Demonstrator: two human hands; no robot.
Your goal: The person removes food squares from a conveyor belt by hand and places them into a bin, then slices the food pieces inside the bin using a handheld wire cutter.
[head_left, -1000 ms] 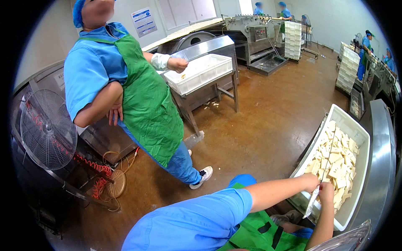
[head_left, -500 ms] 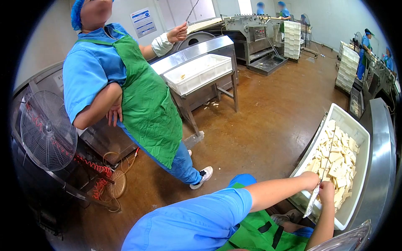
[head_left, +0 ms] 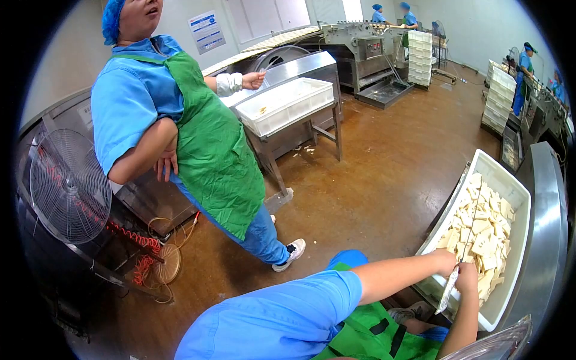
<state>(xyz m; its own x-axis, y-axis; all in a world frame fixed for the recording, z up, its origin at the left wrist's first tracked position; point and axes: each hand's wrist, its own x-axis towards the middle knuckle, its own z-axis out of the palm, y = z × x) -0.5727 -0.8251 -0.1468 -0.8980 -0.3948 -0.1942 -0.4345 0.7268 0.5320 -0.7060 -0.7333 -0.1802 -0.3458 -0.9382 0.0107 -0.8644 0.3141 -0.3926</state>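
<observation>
My left hand is closed at the near end of a white bin, by the junction of a thin dark rod and its white wrapped handle. Just beside it, my right hand is closed around the same place. The wrapped handle sticks out below my hands, over the bin's near rim. From my fingers the rod reaches away across a heap of pale flat pieces in the bin. My fingertips are too small to make out clearly.
A co-worker in a green apron stands at left, beside a white tray on a metal stand. A caged fan is at far left. Stacked white crates and machinery stand behind. A steel panel borders my bin.
The co-worker's raised hand has come down towards the white tray, and the thin stick in it no longer shows clearly. My hands and the rod have hardly moved.
</observation>
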